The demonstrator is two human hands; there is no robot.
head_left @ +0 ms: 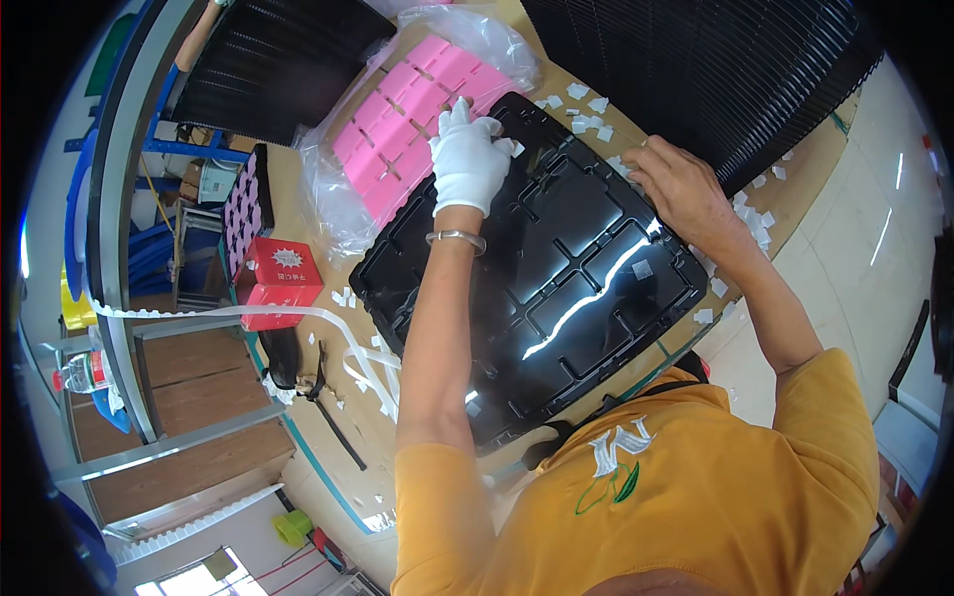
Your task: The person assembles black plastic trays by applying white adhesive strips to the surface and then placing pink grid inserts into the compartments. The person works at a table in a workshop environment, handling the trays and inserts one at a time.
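A large glossy black plastic tray, with moulded ribs and cross-shaped ridges, lies tilted across the table in front of me. My left hand, in a white glove, is over its far left edge. Its fingers reach out over a pink slotted sheet in clear plastic wrap. A small white piece shows beside the glove's thumb side. My bare right hand is at the tray's far right edge with bent fingers drawn together. Their tips are partly hidden, beside scattered white pieces. A small pale square sits on the tray.
Stacked black ribbed sheets stand at the far right, with more black ribbed material at the far left. Small white scraps litter the brown tabletop. A red box, a white strip and a metal frame are leftward.
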